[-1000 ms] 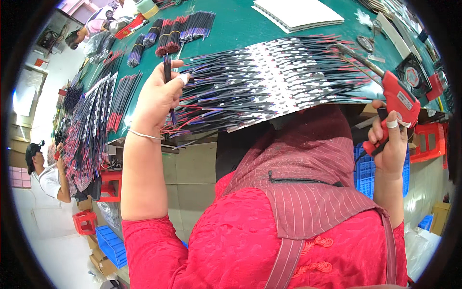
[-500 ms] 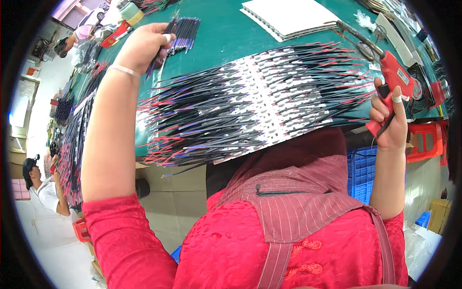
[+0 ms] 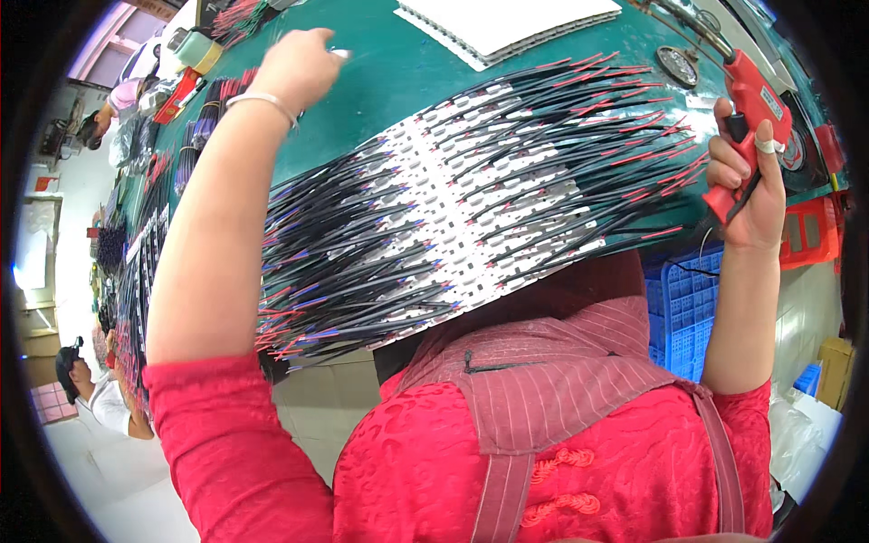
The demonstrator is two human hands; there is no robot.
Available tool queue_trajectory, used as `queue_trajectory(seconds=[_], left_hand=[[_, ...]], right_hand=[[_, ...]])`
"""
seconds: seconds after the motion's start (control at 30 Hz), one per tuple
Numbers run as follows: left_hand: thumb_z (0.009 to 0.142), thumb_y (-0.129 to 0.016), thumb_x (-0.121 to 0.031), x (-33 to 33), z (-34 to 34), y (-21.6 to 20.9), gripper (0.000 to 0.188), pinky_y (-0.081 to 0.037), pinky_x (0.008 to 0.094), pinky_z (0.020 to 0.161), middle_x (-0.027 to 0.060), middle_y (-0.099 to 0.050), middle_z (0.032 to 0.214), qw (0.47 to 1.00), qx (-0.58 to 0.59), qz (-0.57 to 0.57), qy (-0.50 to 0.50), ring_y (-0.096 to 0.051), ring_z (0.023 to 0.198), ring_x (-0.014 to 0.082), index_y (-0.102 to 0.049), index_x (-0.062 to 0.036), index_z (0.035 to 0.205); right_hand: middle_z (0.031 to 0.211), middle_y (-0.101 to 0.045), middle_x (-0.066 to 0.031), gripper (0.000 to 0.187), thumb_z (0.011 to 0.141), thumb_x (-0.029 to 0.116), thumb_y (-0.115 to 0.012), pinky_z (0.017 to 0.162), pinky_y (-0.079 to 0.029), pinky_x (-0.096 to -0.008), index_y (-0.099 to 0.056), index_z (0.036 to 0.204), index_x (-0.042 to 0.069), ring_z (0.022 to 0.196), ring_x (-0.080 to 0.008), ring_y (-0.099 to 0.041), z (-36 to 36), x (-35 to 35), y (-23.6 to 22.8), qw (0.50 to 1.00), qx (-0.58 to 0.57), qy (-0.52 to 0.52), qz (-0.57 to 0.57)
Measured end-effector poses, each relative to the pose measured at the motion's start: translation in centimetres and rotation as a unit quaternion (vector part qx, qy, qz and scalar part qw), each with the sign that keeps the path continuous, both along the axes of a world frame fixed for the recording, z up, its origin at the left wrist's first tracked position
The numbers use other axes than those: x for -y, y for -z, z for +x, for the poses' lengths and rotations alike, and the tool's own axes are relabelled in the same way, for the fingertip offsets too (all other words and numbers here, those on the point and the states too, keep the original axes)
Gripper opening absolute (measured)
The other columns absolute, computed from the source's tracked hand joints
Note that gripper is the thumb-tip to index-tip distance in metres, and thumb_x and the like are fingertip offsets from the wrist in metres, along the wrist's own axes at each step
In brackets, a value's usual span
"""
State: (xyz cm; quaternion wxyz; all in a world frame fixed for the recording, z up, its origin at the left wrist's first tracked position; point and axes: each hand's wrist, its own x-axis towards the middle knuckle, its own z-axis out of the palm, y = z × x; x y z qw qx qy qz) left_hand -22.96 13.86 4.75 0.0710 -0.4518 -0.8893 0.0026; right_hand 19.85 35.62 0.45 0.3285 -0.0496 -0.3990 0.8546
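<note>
My right hand (image 3: 744, 176) grips a red soldering gun (image 3: 757, 95) with a black trigger, its metal barrel pointing up and to the far left. Over the table's far left side, my left hand (image 3: 299, 68) is closed with its back toward me; its fingertips, and whatever they hold, are hidden. Between the hands lie white perforated boards (image 3: 462, 208) in a long row. Many black wires (image 3: 335, 235) with red and blue ends stick out on both sides. Bundles of dark purple wires (image 3: 187, 154) rest left of my left forearm.
A stack of white panels (image 3: 507, 27) lies on the green table (image 3: 362, 100) at the back. A small round metal dish (image 3: 677, 66) is near the gun. A blue crate (image 3: 683, 312) and red crate (image 3: 808, 233) stand below the right edge. Two people work at the left.
The view has shifted, and the boards appear further left. My left hand has turned over; the wires seen in it before are now hidden. My right hand still holds the soldering gun.
</note>
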Motion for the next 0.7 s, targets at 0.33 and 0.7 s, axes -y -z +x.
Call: queue_trajectory(seconds=[0.33,0.7], left_hand=[[0.088,-0.064,-0.051,8.7,16.7,2.6,0.090,-0.020,0.0585,0.116,0.0307,-0.028,0.153,0.986,0.014,-0.101,0.129,-0.025,0.144,0.0464,-0.029,0.0070,0.148],[0.087,-0.062,-0.058,12.2,16.0,4.0,0.095,-0.014,0.0612,0.116,0.0284,-0.023,0.157,0.991,0.006,-0.052,0.123,-0.020,0.147,0.0439,-0.030,0.0072,0.148]], right_hand=[[0.133,-0.052,-0.0163,0.054,0.103,0.025,-0.054,0.069,-0.046,-0.0226,-0.034,0.147,0.000,0.079,-0.0099,-0.045,0.1,-1.4,1.6,0.998,-0.041,-0.025,-0.040],[0.122,-0.062,-0.0181,0.052,0.100,0.032,-0.059,0.085,-0.056,-0.0368,-0.047,0.137,-0.004,0.094,-0.0202,-0.062,-1.0,-1.5,2.6,1.000,0.003,-0.013,-0.022]])
